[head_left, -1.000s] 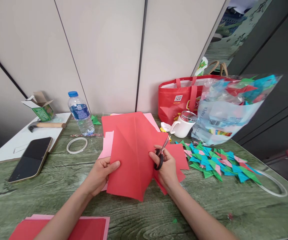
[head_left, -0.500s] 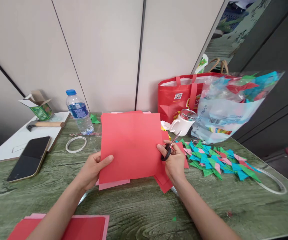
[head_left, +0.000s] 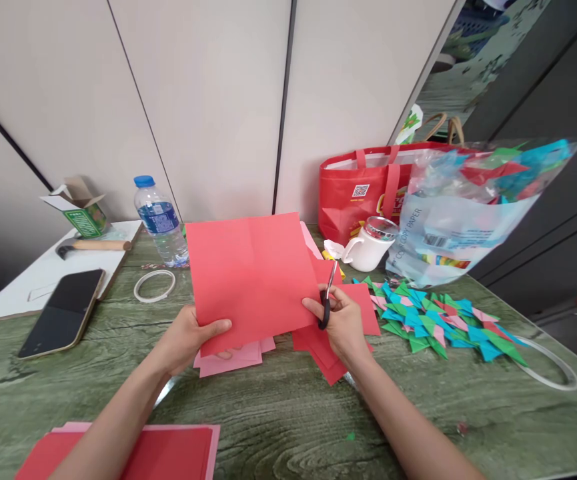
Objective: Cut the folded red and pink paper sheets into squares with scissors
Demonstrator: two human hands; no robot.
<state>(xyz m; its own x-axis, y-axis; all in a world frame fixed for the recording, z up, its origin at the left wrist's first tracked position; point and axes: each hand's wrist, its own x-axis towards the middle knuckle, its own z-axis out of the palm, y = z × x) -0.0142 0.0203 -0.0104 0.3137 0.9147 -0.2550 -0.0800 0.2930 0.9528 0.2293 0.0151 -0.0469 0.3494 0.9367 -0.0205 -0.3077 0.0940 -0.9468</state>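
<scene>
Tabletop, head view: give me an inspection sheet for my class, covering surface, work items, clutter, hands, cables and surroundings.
Surface: green wood-grain tabletop; small green scrap near the front.
Work items: raised red paper sheet; black-handled scissors; pink sheets beneath.
Clutter: smartphone, water bottle, lidded white mug, folded paper pieces.
Left hand: thumb over red sheet's lower left.
Right hand: holds scissors, thumb at red sheet's right edge.
Cables: nothing seen.
Surroundings: pale wall panels.
</scene>
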